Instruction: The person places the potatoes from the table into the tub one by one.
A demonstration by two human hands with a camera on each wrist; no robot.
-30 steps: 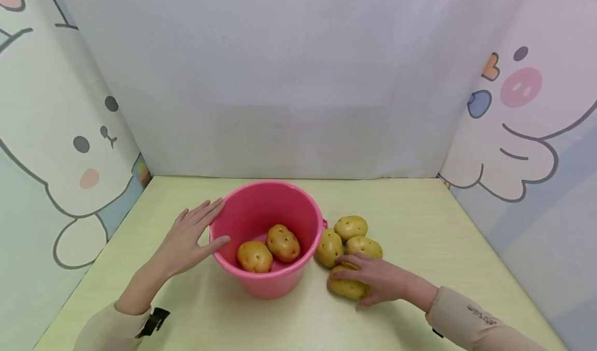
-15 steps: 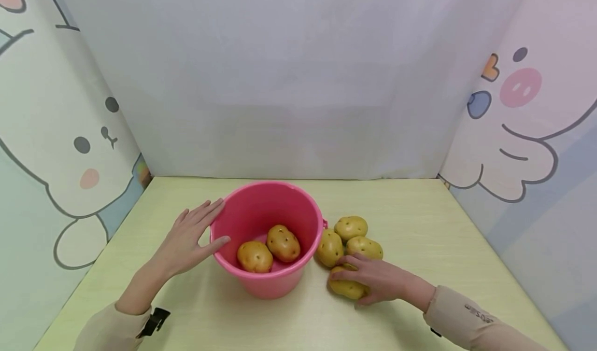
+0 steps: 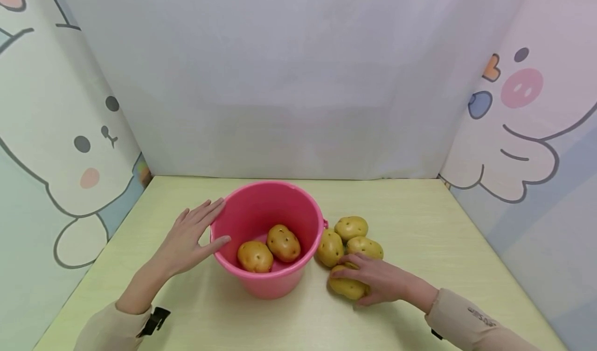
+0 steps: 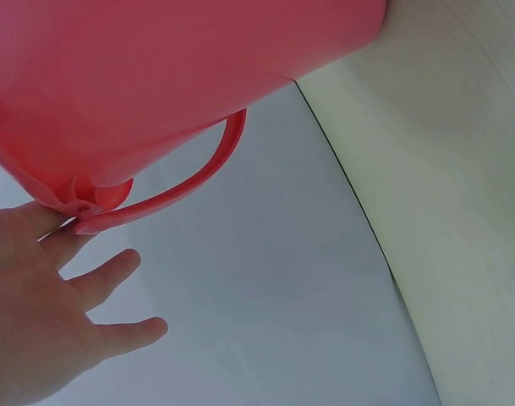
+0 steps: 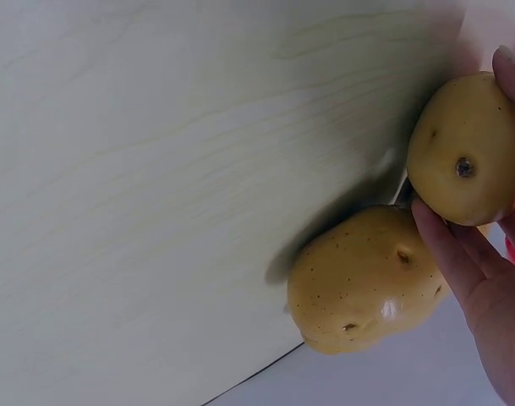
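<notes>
A pink bucket [image 3: 272,288] stands on the table with two potatoes inside: one potato [image 3: 255,256] at the front left, another potato [image 3: 283,243] beside it. My left hand [image 3: 184,239] rests on the bucket's left rim, thumb over the edge and fingers straight; in the left wrist view its fingers spread near the bucket's handle [image 4: 177,193]. Right of the bucket, my right hand [image 3: 378,280] grips a potato [image 3: 344,286], its fingers over the top and thumb at the near side. In the right wrist view a second potato [image 5: 367,279] lies close to the gripped potato [image 5: 468,148].
Behind the gripped potato lie three more: one potato [image 3: 330,248] close by the bucket, one potato [image 3: 351,227] farther back and one potato [image 3: 365,246] partly behind my right hand. Cartoon-printed side walls and a plain pale back wall [image 3: 298,107] enclose the light wooden table [image 3: 420,211].
</notes>
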